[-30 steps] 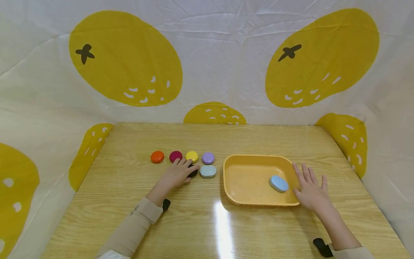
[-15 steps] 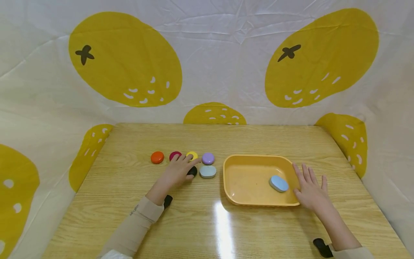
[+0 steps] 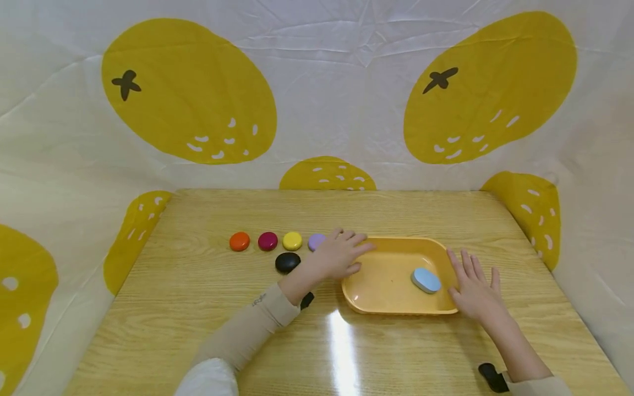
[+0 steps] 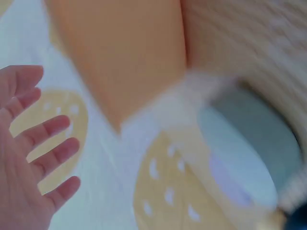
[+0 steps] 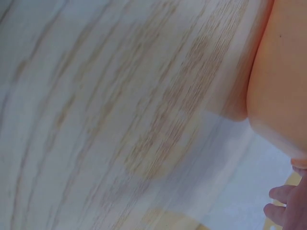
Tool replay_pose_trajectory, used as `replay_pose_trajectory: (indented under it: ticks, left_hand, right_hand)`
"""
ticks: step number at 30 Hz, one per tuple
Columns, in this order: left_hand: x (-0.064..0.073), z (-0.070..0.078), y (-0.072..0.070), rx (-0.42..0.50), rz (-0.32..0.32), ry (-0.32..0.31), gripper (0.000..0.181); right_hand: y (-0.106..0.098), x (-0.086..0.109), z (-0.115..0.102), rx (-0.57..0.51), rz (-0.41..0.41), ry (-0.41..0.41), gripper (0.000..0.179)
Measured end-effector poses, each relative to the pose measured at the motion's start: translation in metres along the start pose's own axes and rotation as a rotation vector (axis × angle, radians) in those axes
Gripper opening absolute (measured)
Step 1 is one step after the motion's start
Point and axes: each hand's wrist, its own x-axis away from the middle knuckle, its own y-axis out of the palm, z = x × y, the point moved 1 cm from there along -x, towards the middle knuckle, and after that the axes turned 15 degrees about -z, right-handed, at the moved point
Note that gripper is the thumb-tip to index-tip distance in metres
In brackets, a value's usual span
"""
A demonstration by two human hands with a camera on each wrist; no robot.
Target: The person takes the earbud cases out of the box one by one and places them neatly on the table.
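My left hand [image 3: 339,256] hovers at the left rim of an orange-yellow plastic tray [image 3: 381,300], its fingers spread and straight. In the left wrist view the palm holds nothing. A grey-green oval piece [image 4: 259,129] shows there, blurred, with a lilac one partly behind it; the head view hides the grey-green one behind the hand. My right hand [image 3: 475,294] touches the tray's right rim with extended fingers, its thumb over the edge. Inside the tray lies a light blue oval piece [image 3: 426,280]. A black oval piece [image 3: 288,263] sits left of my left wrist.
Along the back of the group lie an orange disc [image 3: 240,241], a crimson disc [image 3: 268,241], a yellow disc [image 3: 292,241] and a lilac disc [image 3: 316,241], the last partly covered. A patterned cloth [image 3: 342,110] hangs behind the wooden table [image 3: 223,330].
My left hand has moved right, from the black piece to the tray's left rim, leaving the black piece on the table. The right hand and the tray have stayed put.
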Motion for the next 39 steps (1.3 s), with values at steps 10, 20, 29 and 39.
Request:
replay_pose_trajectory:
  ticks: [10, 20, 29, 39]
  left_hand:
    - [-0.057, 0.053, 0.009, -0.039, -0.109, 0.098, 0.051]
    - [-0.085, 0.089, 0.013, -0.171, -0.127, 0.129, 0.056]
    - [-0.097, 0.103, 0.019, -0.209, -0.21, 0.124, 0.061]
    - [-0.106, 0.108, 0.03, -0.168, -0.229, 0.119, 0.06]
  right_hand:
    - [-0.002, -0.001, -0.001, 0.005, -0.005, -0.001, 0.078]
    - [-0.001, 0.001, -0.001, 0.006, 0.001, -0.001, 0.078]
    - [0.0, 0.0, 0.001, 0.008, -0.001, 0.0, 0.08]
    - [-0.001, -0.001, 0.0, 0.015, -0.005, 0.007, 0.081]
